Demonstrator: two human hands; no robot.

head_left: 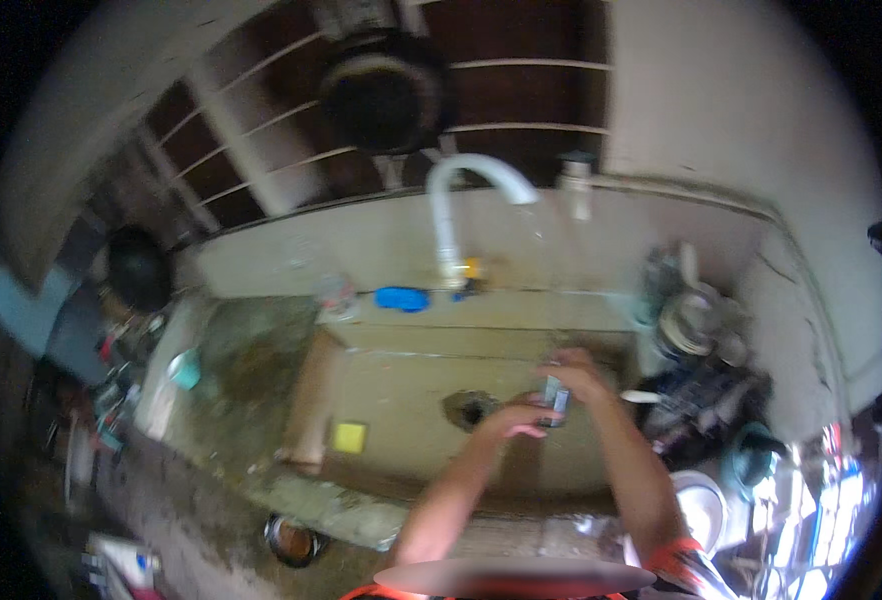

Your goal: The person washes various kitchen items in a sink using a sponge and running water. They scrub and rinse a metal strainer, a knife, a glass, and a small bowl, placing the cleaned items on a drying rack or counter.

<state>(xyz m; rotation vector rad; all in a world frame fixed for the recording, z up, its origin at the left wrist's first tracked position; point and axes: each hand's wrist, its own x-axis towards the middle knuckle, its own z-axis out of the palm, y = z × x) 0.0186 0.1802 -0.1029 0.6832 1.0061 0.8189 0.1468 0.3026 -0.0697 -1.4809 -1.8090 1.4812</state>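
Over the right half of the sink basin [391,370], both my hands are closed around a small, shiny grey container [555,396]. My left hand [518,417] grips its lower end, and my right hand [578,372] holds it near the top. Blur hides whether it is a glass or a jar. Above the hands a white curved tap [444,215] lets a thin stream of water fall toward them. The dark drain hole [473,408] shows just left of my left hand.
A yellow sponge [350,437] lies at the basin's left. On the back ledge sit a blue brush-like thing [402,299] and a clear container [337,298]. Stacked dishes [689,320] crowd the right counter. A pan [383,95] hangs on the window bars; a teal cup [185,369] stands left.
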